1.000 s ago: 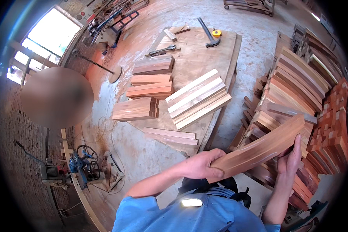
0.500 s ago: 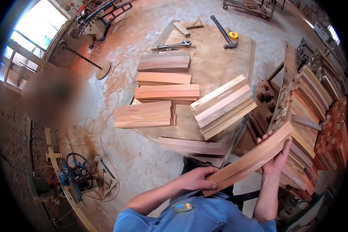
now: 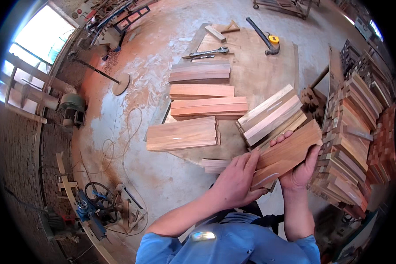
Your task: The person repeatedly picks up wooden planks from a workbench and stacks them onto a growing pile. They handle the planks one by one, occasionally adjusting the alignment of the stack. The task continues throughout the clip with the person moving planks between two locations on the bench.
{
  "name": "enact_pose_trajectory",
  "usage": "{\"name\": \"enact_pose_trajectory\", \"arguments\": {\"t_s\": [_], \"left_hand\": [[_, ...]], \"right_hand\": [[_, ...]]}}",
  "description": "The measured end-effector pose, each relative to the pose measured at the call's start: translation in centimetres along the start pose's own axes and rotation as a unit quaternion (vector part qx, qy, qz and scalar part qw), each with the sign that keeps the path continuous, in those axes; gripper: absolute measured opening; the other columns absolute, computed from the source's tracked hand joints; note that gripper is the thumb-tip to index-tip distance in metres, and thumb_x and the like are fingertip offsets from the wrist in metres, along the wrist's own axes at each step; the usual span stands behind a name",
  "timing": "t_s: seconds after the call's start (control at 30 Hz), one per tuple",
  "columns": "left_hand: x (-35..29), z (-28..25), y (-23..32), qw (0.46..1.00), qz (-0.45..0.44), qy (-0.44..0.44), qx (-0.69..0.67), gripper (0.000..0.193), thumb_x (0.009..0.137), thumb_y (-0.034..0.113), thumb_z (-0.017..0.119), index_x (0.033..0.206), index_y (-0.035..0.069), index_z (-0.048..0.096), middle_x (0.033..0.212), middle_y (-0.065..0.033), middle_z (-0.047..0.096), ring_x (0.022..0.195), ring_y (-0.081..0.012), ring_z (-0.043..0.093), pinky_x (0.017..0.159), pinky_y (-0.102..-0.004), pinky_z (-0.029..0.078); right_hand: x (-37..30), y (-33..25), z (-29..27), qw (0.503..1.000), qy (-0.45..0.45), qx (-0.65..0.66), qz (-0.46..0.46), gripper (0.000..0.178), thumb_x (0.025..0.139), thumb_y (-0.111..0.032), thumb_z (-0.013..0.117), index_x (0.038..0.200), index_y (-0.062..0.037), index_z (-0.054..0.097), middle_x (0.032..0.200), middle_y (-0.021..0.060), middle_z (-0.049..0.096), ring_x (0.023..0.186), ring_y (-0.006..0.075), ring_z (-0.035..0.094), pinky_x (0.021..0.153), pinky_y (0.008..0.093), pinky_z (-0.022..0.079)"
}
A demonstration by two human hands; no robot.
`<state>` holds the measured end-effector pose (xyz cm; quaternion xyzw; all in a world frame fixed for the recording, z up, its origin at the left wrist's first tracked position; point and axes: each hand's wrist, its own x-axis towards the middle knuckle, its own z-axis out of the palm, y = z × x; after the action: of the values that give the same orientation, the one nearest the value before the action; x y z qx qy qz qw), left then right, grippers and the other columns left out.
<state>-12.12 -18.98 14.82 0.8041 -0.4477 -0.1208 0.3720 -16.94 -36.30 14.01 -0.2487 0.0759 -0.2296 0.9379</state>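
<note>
Fingers (image 3: 251, 162) of the left hand (image 3: 234, 179) lie close together and clasp one end of a brown wooden piece (image 3: 288, 153), while those of the right hand (image 3: 298, 175) wrap the other end, their tips curled over its far edge and the thumb along the near one. Both hands grip it, then, just off the worktop's near right corner — tilted, with its farther end raised to the right. Whether it is one board or several laid together, I cannot tell.

On the worktop (image 3: 262, 68), a slanted stack of mixed pale and brown boards (image 3: 272, 112) lies at the right side, partly covered from view by the piece. Down the worktop's left side sit a greyish-brown stack (image 3: 200, 71), orange boards (image 3: 209, 105) and a light brown stack (image 3: 182, 135); pale boards (image 3: 214, 165) show at its near edge, left of the hands. A hammer (image 3: 264, 37) rests at its far right, a yellow tape measure (image 3: 273, 39) beside the head, and an adjustable wrench (image 3: 213, 51) at its far left.

Right of the worktop — well filled — stands a large pile of timber (image 3: 352, 145); left of it, a blue machine with a handwheel (image 3: 99, 196) and a round-based stand (image 3: 121, 83).
</note>
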Motion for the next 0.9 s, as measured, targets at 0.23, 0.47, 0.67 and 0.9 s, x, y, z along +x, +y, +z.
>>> {"name": "enact_pose_trajectory", "arguments": {"t_s": [0.23, 0.47, 0.67, 0.9], "left_hand": [[0.9, -4.7, -4.4, 0.994, -0.001, -0.083, -0.071, 0.099, 0.069, 0.027, 0.084, 0.147, -0.002, 0.030, 0.112, -0.0221, 0.052, 0.103, -0.0393, 0.055, 0.088, -0.0440, 0.048], [1.4, -9.8, -12.2, 0.996, -0.001, -0.085, 0.021, 0.084, 0.076, 0.026, 0.076, 0.146, 0.002, 0.036, 0.093, -0.0160, 0.056, 0.088, -0.0347, 0.060, 0.074, -0.0424, 0.052], [9.2, -18.8, -21.9, 0.976, -0.072, -0.134, 0.155, 0.060, 0.072, 0.020, 0.072, 0.126, 0.003, 0.052, 0.109, -0.0185, 0.062, 0.105, -0.0381, 0.060, 0.089, -0.0468, 0.051], [17.6, -17.9, -38.1, 0.965, 0.070, -0.131, 0.217, 0.058, 0.067, 0.017, 0.076, 0.119, 0.002, 0.055, 0.117, -0.0205, 0.057, 0.112, -0.0394, 0.055, 0.097, -0.0433, 0.048]], "right_hand": [[1.4, 3.8, 2.0, 0.999, -0.037, -0.012, 0.001, 0.084, 0.093, -0.074, 0.040, 0.127, 0.0018, 0.049, 0.114, 0.0160, 0.057, 0.108, 0.0312, 0.055, 0.101, 0.0490, 0.043], [5.1, 11.9, 3.8, 0.998, 0.026, -0.008, -0.052, 0.085, 0.094, -0.070, 0.043, 0.140, 0.0022, 0.043, 0.133, 0.0149, 0.054, 0.120, 0.0301, 0.054, 0.106, 0.0511, 0.042], [6.3, 13.3, 2.8, 0.983, 0.072, -0.162, -0.056, 0.063, 0.100, -0.058, 0.044, 0.142, -0.0102, 0.046, 0.134, 0.0169, 0.056, 0.120, 0.0309, 0.056, 0.104, 0.0465, 0.044], [2.5, 12.5, -1.2, 0.956, 0.211, -0.201, -0.035, 0.042, 0.106, -0.041, 0.043, 0.126, -0.0049, 0.054, 0.110, 0.0176, 0.065, 0.096, 0.0279, 0.066, 0.082, 0.0407, 0.057]]}}
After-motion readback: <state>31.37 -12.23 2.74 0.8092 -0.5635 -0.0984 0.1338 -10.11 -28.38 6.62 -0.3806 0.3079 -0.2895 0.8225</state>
